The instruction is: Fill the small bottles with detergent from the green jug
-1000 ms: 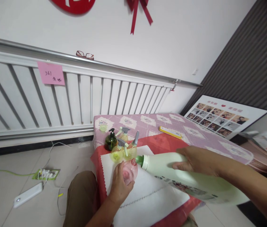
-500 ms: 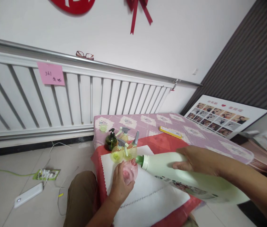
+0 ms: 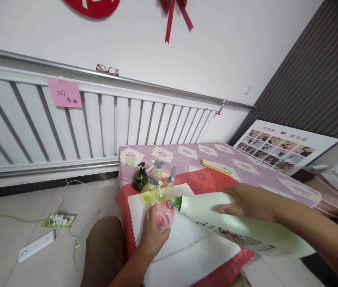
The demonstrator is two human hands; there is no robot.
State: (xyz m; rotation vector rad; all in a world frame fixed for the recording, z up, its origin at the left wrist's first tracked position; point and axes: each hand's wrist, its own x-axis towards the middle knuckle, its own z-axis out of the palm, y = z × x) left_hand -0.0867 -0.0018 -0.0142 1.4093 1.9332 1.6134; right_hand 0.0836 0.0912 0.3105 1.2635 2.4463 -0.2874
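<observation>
My left hand (image 3: 152, 235) is wrapped round a clear pink bottle (image 3: 166, 218), whose open neck points up toward the right. My right hand (image 3: 245, 203) grips a large pale green detergent jug (image 3: 205, 207), tilted almost level. The jug's green spout is at the pink bottle's mouth; whether liquid is flowing I cannot make out. Just beyond the pink bottle stand yellow spray bottles (image 3: 148, 195) and a dark green pump bottle (image 3: 140, 178). A white cloth (image 3: 193, 243) lies under my left hand, over a red cloth (image 3: 211, 181).
A yellow-edged flat pack (image 3: 216, 167) and a small pale green cup or lid (image 3: 131, 161) lie on the patterned purple tablecloth (image 3: 246, 167). Behind the table runs a white radiator (image 3: 109, 123). A power strip (image 3: 59, 220) and a white power bank (image 3: 36, 246) lie on the floor at left.
</observation>
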